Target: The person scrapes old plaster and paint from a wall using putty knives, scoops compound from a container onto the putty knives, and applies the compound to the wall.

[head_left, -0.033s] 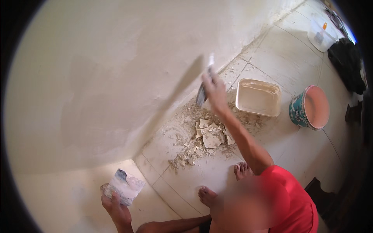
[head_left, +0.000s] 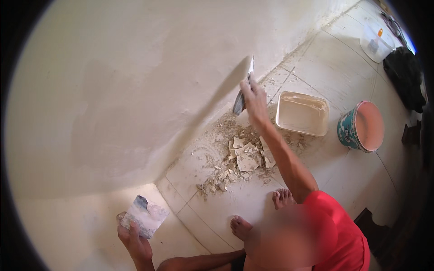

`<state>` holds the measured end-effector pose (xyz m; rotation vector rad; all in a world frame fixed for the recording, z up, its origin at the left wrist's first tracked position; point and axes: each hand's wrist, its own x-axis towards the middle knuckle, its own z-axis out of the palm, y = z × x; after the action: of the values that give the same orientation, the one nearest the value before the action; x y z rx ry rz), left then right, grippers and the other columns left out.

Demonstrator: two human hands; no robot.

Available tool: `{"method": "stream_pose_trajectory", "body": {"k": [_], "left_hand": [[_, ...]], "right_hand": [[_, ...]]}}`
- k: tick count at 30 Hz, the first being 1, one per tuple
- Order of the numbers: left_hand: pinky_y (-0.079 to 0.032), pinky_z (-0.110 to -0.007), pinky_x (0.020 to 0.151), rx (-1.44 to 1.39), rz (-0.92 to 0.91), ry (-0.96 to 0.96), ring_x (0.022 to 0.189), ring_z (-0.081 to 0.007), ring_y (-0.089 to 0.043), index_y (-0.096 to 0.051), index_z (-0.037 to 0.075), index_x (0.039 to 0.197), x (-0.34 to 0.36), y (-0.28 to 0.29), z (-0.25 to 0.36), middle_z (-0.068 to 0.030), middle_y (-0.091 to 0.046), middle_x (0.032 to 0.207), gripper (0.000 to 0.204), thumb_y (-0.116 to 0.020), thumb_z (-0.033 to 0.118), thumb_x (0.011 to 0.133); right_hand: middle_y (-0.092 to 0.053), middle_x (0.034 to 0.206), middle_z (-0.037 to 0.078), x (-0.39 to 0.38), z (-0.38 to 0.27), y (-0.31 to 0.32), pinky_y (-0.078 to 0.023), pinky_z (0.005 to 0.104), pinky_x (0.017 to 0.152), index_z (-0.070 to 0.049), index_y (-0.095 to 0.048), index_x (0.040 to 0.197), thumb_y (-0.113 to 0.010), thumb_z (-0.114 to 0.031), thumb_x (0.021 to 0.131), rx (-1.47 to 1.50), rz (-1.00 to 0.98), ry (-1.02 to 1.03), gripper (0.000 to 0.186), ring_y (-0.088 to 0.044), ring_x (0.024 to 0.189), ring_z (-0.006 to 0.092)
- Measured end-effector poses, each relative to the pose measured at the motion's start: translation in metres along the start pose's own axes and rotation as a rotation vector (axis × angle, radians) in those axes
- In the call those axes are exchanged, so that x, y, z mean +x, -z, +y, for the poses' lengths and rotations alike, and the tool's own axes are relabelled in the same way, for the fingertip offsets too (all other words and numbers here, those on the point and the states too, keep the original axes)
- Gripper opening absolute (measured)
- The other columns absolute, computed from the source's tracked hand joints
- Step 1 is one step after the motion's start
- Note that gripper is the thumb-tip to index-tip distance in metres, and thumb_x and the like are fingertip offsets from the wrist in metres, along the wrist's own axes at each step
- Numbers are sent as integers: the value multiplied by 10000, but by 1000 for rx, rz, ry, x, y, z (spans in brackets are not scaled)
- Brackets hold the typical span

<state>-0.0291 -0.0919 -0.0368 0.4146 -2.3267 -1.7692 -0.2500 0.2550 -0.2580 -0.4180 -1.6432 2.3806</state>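
My right hand reaches forward close to the wall, fingers closed round a putty knife. The tool is seen nearly edge-on, its pale blade up against or very near the wall; contact is hard to tell. Damp-looking darker patches of filler spread over the wall. At the lower left, my left hand grips a flat, roughly square plate by its near edge, thumb on top. Whitish-pink putty and a dark grey spot cover the plate's face.
Broken plaster flakes and crumbs lie on the tiled floor below the wall. A rectangular tub with pale residue stands to their right, beside a teal bucket, pinkish inside. Farther back are a clear container and a black bag.
My right hand with the putty knife has shifted slightly up and to the right along the wall. My left hand and the plate are almost unmoved.
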Motion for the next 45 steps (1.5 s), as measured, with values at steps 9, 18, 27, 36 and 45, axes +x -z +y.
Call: {"method": "stream_pose_trajectory", "body": {"k": [9,18,27,36,45], "left_hand": [[-443,-332,939,-38,-30,-3,1031,-186,-561,-459,-17,1196,0,-4,4,-98,-564,1101,303,-571,68,929],[-462,-323,936,-288,-26,119,1068,-148,-572,-504,7,1226,14,0,-18,-73,-606,1129,264,-527,128,992],[-449,-279,927,-317,13,-4,1061,-124,-568,-499,-6,1274,13,9,-13,-67,-611,1154,392,-587,244,985],[-543,-310,847,188,-221,-386,982,-199,-676,-616,59,1219,-6,-7,3,-117,-683,1128,311,-614,16,911],[-547,-353,680,685,-150,-489,771,-317,-679,-621,71,1145,-8,13,3,-152,-694,932,279,-640,25,871]], "right_hand": [[-570,853,130,-110,50,-132,-490,352,701,9,-178,1518,-537,-198,971,-427,-295,354,687,-569,773,210],[-645,913,95,-165,-44,-40,-482,240,523,-13,-533,1292,-434,-247,1014,-53,-799,-317,377,-606,716,115],[-651,855,171,-201,-97,-57,-449,209,355,74,-509,1137,-396,-198,1010,159,-1054,-696,320,-600,506,144],[-609,767,188,-209,-120,-64,-421,221,320,71,-518,1034,-409,-216,1010,370,-995,-864,308,-489,404,128],[-561,694,186,-187,-115,-45,-374,278,248,24,-467,1137,-549,-285,948,686,-869,-706,371,-442,341,144]]}}
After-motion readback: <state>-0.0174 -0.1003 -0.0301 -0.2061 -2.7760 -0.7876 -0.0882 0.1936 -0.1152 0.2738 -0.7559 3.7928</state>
